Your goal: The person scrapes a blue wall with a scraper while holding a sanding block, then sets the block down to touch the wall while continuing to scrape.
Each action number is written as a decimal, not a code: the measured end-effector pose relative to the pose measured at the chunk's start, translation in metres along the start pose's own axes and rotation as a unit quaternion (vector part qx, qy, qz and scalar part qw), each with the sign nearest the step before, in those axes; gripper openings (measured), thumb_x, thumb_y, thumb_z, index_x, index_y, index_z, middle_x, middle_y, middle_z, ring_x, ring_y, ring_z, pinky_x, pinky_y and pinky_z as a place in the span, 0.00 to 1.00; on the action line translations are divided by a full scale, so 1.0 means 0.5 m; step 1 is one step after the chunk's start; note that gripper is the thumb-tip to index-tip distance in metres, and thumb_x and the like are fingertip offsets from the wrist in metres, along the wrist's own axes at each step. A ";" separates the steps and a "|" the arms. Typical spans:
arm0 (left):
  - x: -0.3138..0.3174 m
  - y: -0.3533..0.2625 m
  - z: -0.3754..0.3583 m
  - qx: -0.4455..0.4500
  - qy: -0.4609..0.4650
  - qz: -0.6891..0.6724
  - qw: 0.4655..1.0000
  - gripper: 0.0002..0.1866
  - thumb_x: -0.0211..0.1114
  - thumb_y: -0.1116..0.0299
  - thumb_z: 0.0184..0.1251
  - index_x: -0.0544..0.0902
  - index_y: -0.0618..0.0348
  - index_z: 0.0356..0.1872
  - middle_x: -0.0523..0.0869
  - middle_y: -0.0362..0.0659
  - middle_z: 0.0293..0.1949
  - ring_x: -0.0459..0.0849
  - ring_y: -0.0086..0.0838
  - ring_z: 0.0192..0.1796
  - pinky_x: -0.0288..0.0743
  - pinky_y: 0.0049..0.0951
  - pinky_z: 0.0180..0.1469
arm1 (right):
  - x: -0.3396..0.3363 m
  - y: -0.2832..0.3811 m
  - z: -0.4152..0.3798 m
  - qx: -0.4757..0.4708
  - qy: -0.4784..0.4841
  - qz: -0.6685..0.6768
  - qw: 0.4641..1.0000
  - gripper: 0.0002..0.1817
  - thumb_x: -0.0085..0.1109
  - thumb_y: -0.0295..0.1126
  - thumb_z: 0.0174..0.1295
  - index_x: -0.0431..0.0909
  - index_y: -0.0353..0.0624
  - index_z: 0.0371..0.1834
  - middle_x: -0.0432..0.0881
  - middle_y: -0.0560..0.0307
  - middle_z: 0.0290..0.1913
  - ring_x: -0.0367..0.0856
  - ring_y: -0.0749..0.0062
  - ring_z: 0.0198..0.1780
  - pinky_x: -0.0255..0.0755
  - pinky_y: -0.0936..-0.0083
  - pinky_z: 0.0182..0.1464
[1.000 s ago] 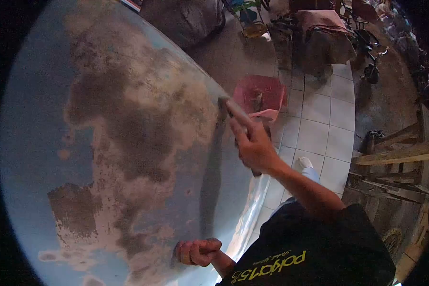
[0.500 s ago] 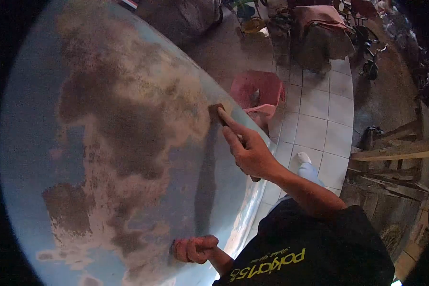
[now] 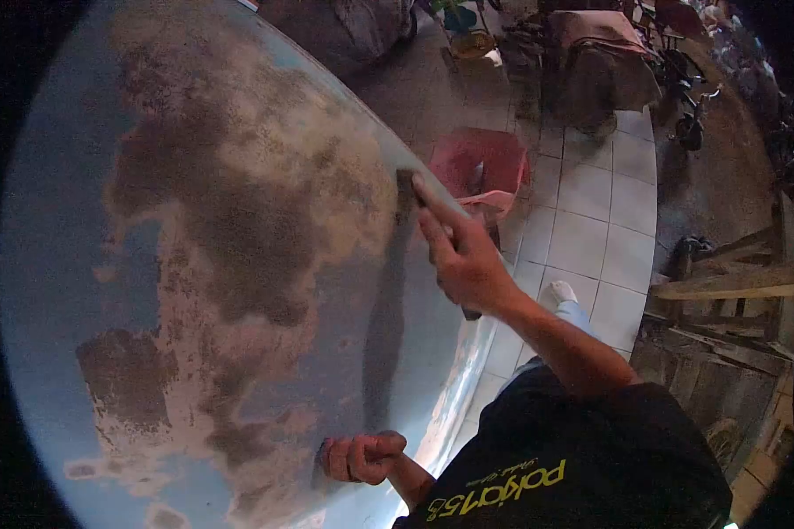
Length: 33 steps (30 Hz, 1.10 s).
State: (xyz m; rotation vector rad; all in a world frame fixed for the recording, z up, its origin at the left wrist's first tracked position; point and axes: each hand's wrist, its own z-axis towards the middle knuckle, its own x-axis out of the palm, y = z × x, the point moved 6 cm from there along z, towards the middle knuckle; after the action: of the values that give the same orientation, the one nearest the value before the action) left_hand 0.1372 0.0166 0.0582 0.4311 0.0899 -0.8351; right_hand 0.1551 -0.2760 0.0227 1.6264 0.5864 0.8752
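A large curved panel [image 3: 340, 309] with light blue paint and patchy grey, brown and beige areas fills the left of the view. My right hand [image 3: 468, 256] grips a putty knife [image 3: 404, 187], its forefinger stretched along the tool towards the blade, which rests near the panel's edge. The end of the handle shows below the palm. Lower down, my left hand [image 3: 362, 458] is closed into a fist against the panel. What it holds, if anything, is hidden.
Beyond the panel's edge a pink plastic container [image 3: 476, 167] sits on the white tiled floor [image 3: 582, 238]. A wooden frame [image 3: 723, 286] stands at the right. A covered object [image 3: 600, 70] and a small wheeled item [image 3: 688, 123] are farther back.
My right hand has shifted slightly upward along the panel's edge with the putty knife, whose blade now sits higher. My left hand stays almost in place.
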 end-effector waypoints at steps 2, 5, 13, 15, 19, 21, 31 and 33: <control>0.006 -0.001 0.006 -0.006 -0.006 0.005 1.000 0.10 0.51 0.65 0.66 0.74 0.62 0.34 0.77 0.48 0.38 0.77 0.40 0.42 0.72 0.44 0.46 | 0.004 -0.002 -0.009 -0.030 -0.004 -0.014 0.999 0.26 0.42 0.38 0.74 0.57 0.47 0.74 0.81 0.43 0.46 0.76 0.71 0.41 0.69 0.74 0.51; 0.022 0.003 -0.001 -0.004 -0.014 -0.003 1.000 0.10 0.51 0.66 0.65 0.74 0.62 0.34 0.77 0.48 0.38 0.77 0.39 0.42 0.72 0.43 0.46 | 0.010 0.009 -0.019 -0.035 0.016 -0.024 0.999 0.26 0.42 0.39 0.74 0.57 0.47 0.74 0.79 0.48 0.39 0.71 0.76 0.33 0.69 0.76 0.43; 0.012 -0.001 0.013 0.005 -0.013 0.014 1.000 0.09 0.53 0.63 0.65 0.72 0.57 0.32 0.74 0.44 0.36 0.75 0.35 0.38 0.73 0.39 0.43 | 0.030 0.003 -0.026 -0.069 0.012 -0.012 0.997 0.26 0.41 0.37 0.75 0.57 0.50 0.75 0.70 0.61 0.25 0.62 0.83 0.25 0.63 0.80 0.30; 0.003 -0.008 0.020 -0.002 -0.011 0.026 1.000 0.09 0.52 0.62 0.65 0.72 0.57 0.32 0.74 0.44 0.35 0.75 0.35 0.38 0.73 0.39 0.42 | 0.016 0.021 -0.011 -0.025 0.002 0.049 0.998 0.26 0.42 0.37 0.74 0.57 0.49 0.75 0.69 0.64 0.24 0.61 0.84 0.25 0.62 0.82 0.29; 0.018 -0.017 0.041 -0.016 -0.035 0.056 0.998 0.12 0.51 0.60 0.67 0.73 0.57 0.30 0.74 0.43 0.32 0.74 0.34 0.34 0.72 0.38 0.39 | 0.022 0.009 -0.018 -0.042 0.016 0.026 0.999 0.26 0.43 0.36 0.74 0.57 0.47 0.74 0.69 0.65 0.25 0.60 0.84 0.25 0.61 0.84 0.29; 0.016 -0.022 0.043 -0.023 -0.038 0.063 0.997 0.14 0.51 0.58 0.68 0.73 0.57 0.29 0.74 0.43 0.30 0.74 0.34 0.33 0.71 0.37 0.37 | 0.010 0.014 -0.005 -0.070 -0.003 0.016 0.997 0.26 0.43 0.36 0.74 0.57 0.46 0.74 0.69 0.65 0.25 0.59 0.85 0.25 0.60 0.84 0.28; 0.009 -0.023 0.035 -0.046 -0.063 0.102 0.992 0.19 0.49 0.54 0.72 0.74 0.58 0.27 0.74 0.42 0.25 0.73 0.33 0.29 0.70 0.36 0.33 | 0.005 0.029 -0.013 -0.014 0.020 0.026 0.999 0.27 0.42 0.38 0.74 0.56 0.44 0.75 0.74 0.57 0.28 0.63 0.80 0.24 0.66 0.79 0.32; 0.023 -0.016 0.036 -0.040 -0.074 0.088 0.993 0.18 0.49 0.55 0.71 0.74 0.58 0.28 0.74 0.43 0.26 0.74 0.33 0.30 0.70 0.37 0.34 | 0.022 0.026 -0.032 -0.085 0.028 -0.015 0.996 0.27 0.41 0.39 0.75 0.56 0.43 0.74 0.74 0.58 0.27 0.66 0.79 0.24 0.66 0.77 0.32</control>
State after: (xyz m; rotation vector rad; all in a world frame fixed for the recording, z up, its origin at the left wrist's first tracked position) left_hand 0.1377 -0.0036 0.0693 0.2969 -0.0514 -0.6856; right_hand 0.1479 -0.2610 0.0392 1.4408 0.5584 0.9259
